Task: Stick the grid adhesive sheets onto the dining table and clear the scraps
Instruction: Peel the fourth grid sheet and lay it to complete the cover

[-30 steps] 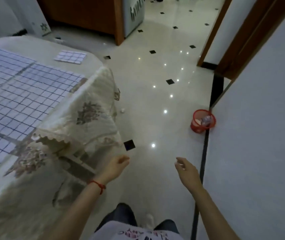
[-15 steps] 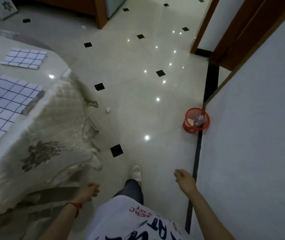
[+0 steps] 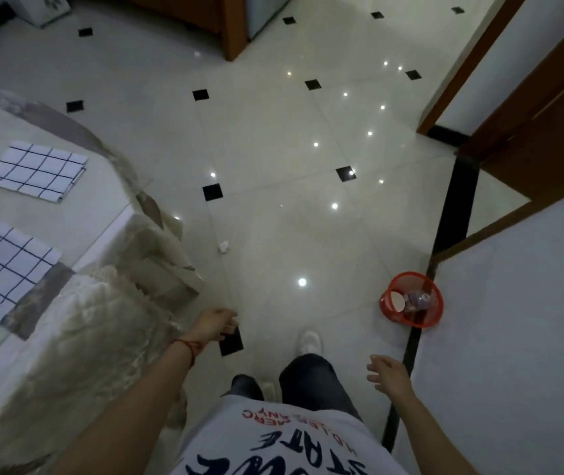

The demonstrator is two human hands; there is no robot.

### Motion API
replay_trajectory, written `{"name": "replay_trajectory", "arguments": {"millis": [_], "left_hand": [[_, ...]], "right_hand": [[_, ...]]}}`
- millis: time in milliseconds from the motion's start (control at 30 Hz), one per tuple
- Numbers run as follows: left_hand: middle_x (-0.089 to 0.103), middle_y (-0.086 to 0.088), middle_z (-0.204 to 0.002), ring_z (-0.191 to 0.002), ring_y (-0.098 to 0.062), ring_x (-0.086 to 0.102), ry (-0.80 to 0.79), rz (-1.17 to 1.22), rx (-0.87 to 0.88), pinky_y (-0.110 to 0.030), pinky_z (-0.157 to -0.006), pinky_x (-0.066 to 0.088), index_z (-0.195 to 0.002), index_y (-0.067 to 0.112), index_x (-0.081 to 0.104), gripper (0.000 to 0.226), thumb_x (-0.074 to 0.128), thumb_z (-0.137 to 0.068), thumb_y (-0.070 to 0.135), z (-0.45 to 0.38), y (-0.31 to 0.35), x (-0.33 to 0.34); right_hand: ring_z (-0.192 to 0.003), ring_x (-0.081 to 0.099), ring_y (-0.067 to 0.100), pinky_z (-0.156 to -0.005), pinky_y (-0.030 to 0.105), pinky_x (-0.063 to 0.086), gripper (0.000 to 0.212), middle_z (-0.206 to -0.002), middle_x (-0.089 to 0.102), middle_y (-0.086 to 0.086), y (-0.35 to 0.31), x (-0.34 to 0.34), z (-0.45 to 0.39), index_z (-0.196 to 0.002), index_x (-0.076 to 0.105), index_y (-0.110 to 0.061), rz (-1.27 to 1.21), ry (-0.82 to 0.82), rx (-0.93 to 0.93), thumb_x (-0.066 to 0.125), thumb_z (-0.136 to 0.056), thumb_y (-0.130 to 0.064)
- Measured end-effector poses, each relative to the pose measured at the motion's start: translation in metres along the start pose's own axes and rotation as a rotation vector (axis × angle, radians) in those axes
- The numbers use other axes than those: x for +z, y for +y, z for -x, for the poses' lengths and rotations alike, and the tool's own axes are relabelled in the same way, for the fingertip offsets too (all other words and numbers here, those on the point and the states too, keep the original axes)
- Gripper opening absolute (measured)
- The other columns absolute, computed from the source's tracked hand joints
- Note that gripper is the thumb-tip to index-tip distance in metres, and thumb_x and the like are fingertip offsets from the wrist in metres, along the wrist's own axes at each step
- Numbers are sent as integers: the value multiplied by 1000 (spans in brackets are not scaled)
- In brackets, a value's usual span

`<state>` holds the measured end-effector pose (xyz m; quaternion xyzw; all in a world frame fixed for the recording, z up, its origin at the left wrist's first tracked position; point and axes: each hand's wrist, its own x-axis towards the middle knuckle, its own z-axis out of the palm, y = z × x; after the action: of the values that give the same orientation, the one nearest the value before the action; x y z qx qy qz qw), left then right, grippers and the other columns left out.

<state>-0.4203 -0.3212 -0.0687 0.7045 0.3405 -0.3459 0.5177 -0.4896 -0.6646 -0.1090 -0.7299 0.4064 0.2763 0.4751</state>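
Now nearer red bin (image 3: 412,305) | left hand (image 3: 212,325) loosely curled, empty | right hand (image 3: 388,373) spread

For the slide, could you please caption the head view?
Empty-handed person walks past the grid-sheeted dining table toward a red waste basket.

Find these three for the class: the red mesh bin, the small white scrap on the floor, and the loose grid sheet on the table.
red mesh bin (image 3: 426,318): head view, front wall.
white scrap (image 3: 223,247): head view, middle.
loose grid sheet (image 3: 34,170): head view, centre.
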Motion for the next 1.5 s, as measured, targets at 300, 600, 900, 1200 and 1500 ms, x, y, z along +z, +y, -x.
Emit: {"name": "replay_trajectory", "arguments": {"millis": [300, 600, 900, 1200, 1500], "left_hand": [[59, -23, -117, -94, -26, 52, 198, 262, -128, -31, -81, 38, -119, -4, 53, 31, 43, -96, 15, -56, 85, -1], [58, -22, -122, -97, -28, 53, 288, 739, -405, -37, -88, 40, -117, -5, 55, 31, 47, -95, 15, -59, 67, 11], [63, -16, -93, -83, -32, 58, 393, 1051, -467, -34, -70, 46, -95, -2, 60, 21, 49, -93, 15, -113, 97, -38], [50, -7, -66, -59, -17, 46, 390, 1066, -257, -26, -57, 37, -65, 10, 49, 30, 44, -94, 6, -157, 212, -122], [63, 1, -76, -69, -12, 58, 591, 1029, -26, -23, -67, 44, -84, 13, 61, 18, 48, -95, 21, -137, 264, -166]], "right_hand": [[-82, 57, 26, -68, 29, 42, 29, -117, 60, 23, -186, -24, -128, -117, 54, 3, 186, -136, -123, 45, -95, -14], [-67, 58, 17, -61, 22, 43, 16, -94, 61, 13, -394, 59, -170, -101, 61, -5, 382, -355, -398, 51, -93, -14], [-62, 59, 18, -59, 27, 41, 20, -90, 62, 13, -489, 149, -205, -104, 62, -2, 629, -459, -407, 52, -92, -15], [-75, 57, 26, -61, 28, 41, 26, -100, 60, 18, -562, 202, -222, -114, 57, 2, 800, -499, -413, 46, -94, -12], [-71, 58, 20, -61, 23, 43, 24, -94, 62, 12, -627, 329, -184, -109, 60, -1, 1038, -780, -586, 48, -94, -17]]}}
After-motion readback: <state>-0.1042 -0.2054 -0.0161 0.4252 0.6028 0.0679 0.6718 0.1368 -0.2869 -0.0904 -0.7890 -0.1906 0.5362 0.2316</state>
